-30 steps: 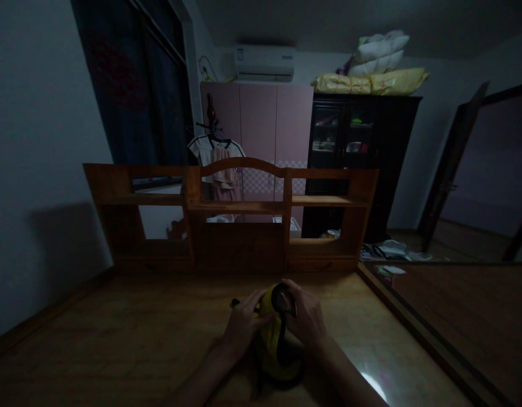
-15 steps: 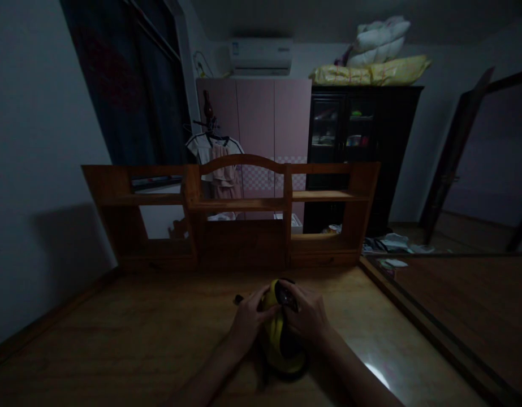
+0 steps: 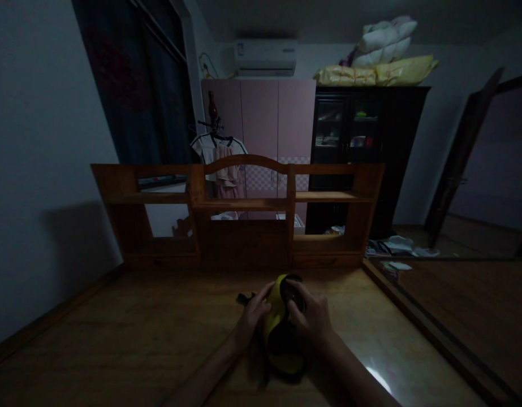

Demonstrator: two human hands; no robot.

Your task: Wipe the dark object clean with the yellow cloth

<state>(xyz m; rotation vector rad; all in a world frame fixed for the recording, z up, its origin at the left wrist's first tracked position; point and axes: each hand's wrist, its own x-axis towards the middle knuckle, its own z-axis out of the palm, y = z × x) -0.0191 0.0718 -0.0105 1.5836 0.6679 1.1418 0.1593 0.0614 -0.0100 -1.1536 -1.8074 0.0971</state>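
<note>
A small yellow and black bag (image 3: 277,310) stands on the wooden desk in front of me, its mouth open on the right side. My left hand (image 3: 253,317) grips the bag's yellow left side, thumb and fingers closed on it. At the opening, my right hand (image 3: 314,316) has its fingers curled around a dark, shiny item (image 3: 291,296) whose kind I cannot make out. Dim light and the fingers hide most of that item. A dark strap end (image 3: 244,299) lies on the desk just beyond my left hand.
A wooden shelf unit (image 3: 239,206) runs along the back of the desk (image 3: 159,328). To the left is a white wall (image 3: 40,169). The desk has a raised right edge (image 3: 413,316). Farther back stand a pink wardrobe (image 3: 259,118) and a dark cabinet (image 3: 396,147).
The bag has tipped slightly, and its dark opening now shows wider. My left hand has shifted down along its yellow side, while my right hand stays at the opening. The view has turned slightly left.
</note>
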